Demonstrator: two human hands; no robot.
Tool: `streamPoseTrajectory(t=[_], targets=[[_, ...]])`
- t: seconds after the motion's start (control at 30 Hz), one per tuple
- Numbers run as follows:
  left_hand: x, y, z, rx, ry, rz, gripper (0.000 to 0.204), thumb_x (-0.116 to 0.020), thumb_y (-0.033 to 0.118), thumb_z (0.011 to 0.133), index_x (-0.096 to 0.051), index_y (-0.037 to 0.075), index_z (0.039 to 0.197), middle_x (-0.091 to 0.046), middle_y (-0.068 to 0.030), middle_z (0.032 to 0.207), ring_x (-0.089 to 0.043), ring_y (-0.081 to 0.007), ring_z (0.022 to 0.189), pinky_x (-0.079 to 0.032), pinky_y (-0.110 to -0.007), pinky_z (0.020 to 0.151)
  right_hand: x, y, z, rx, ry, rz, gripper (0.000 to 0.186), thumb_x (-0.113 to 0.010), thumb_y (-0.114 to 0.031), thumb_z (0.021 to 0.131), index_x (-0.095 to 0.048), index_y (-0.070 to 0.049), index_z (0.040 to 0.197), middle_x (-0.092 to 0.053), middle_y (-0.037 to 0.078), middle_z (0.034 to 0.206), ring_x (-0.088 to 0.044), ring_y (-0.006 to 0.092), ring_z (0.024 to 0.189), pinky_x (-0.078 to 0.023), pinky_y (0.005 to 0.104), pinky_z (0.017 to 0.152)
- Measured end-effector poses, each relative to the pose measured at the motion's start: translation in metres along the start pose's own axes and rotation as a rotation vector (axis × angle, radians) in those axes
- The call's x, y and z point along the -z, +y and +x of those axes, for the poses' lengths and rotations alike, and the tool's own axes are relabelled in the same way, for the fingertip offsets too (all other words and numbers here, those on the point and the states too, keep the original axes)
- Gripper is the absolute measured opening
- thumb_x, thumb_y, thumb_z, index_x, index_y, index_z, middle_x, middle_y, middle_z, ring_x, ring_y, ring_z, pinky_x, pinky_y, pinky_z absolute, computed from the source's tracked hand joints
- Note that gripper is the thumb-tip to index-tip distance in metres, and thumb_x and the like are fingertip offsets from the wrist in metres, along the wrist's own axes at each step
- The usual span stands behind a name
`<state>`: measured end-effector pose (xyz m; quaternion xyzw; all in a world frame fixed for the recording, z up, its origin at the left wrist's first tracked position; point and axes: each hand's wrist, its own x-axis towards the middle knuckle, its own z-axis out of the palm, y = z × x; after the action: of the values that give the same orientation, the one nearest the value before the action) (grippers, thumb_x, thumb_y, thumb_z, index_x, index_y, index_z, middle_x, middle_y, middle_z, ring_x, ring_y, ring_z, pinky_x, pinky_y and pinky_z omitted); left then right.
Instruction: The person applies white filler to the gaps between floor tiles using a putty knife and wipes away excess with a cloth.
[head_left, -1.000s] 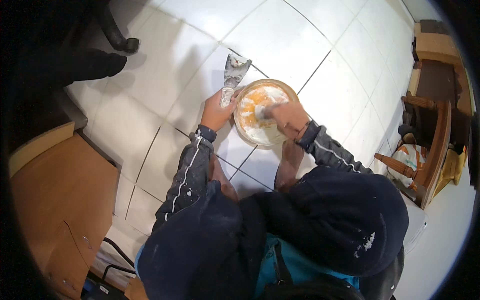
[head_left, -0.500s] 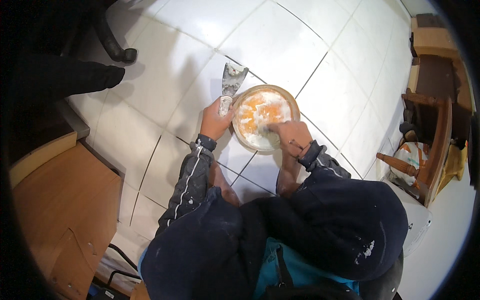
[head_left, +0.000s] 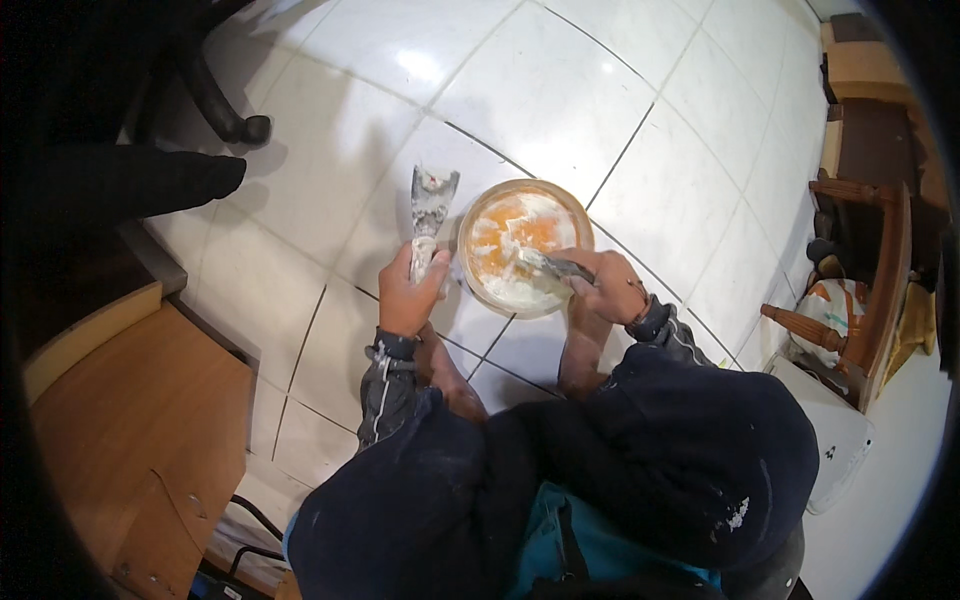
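My left hand (head_left: 406, 298) is closed around the whitened handle of a putty knife (head_left: 432, 208), whose wide blade points away from me and is smeared with white paste. Just to its right, a round orange tub (head_left: 586, 215) stands on the tiled floor between my feet. White paste (head_left: 505, 288) coats its inside in patches, with orange showing through. My right hand (head_left: 612, 288) grips a second putty knife (head_left: 562, 266) over the tub's near right side. That tool's pale tip meets the paste, and my fingers hide part of its handle.
White floor tiles (head_left: 540, 90) with dark joints spread around the tub. A wooden cabinet (head_left: 150, 430) stands at the left, and a dark chair leg (head_left: 225, 118) at the far left. Wooden furniture with a turned leg (head_left: 805, 330) and a white case (head_left: 825, 430) are at the right.
My left hand and its putty knife have moved left and toward me, away from the tub's rim. My right hand has shifted right, and its tool now shows more clearly.
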<state>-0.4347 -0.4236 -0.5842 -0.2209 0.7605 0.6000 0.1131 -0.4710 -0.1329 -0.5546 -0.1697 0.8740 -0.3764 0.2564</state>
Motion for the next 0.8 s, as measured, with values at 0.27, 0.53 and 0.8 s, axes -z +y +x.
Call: streamPoseTrajectory(t=[0.27, 0.53, 0.8], targets=[[0.019, -0.013, -0.003, 0.169, -0.35, -0.407, 0.036, -0.04, 0.026, 0.101, -0.059, -0.002, 0.114, -0.055, -0.0038, 0.066, -0.047, -0.009, 0.043, -0.042, -0.022, 0.041, -0.018, 0.017, -0.011, -0.184, 0.069, 0.353, 0.038, -0.067, -0.003, 0.085, -0.059, 0.003, 0.121, -0.069, 0.013, 0.101, -0.064, 0.0157, 0.089, -0.051, 0.0307, 0.081], [-0.004, -0.017, -0.003, 0.106, -0.246, -0.286, 0.035, -0.044, 0.029, 0.103, -0.061, 0.001, 0.112, -0.056, -0.0021, 0.073, -0.044, -0.0055, 0.045, -0.038, -0.021, 0.042, -0.023, 0.033, -0.01, -0.295, 0.15, 0.881, 0.039, -0.067, -0.003, 0.087, -0.057, 0.005, 0.124, -0.066, 0.006, 0.101, -0.062, 0.0102, 0.09, -0.052, 0.0261, 0.081], [-0.005, -0.02, -0.005, 0.095, -0.211, -0.224, 0.035, -0.044, 0.031, 0.103, -0.061, 0.001, 0.11, -0.054, -0.0009, 0.073, -0.044, -0.0055, 0.045, -0.037, -0.021, 0.042, -0.01, -0.005, -0.017, 0.022, 0.045, 0.124, 0.041, -0.059, 0.007, 0.083, -0.061, -0.003, 0.123, -0.07, 0.016, 0.108, -0.069, 0.025, 0.094, -0.053, 0.0313, 0.085]])
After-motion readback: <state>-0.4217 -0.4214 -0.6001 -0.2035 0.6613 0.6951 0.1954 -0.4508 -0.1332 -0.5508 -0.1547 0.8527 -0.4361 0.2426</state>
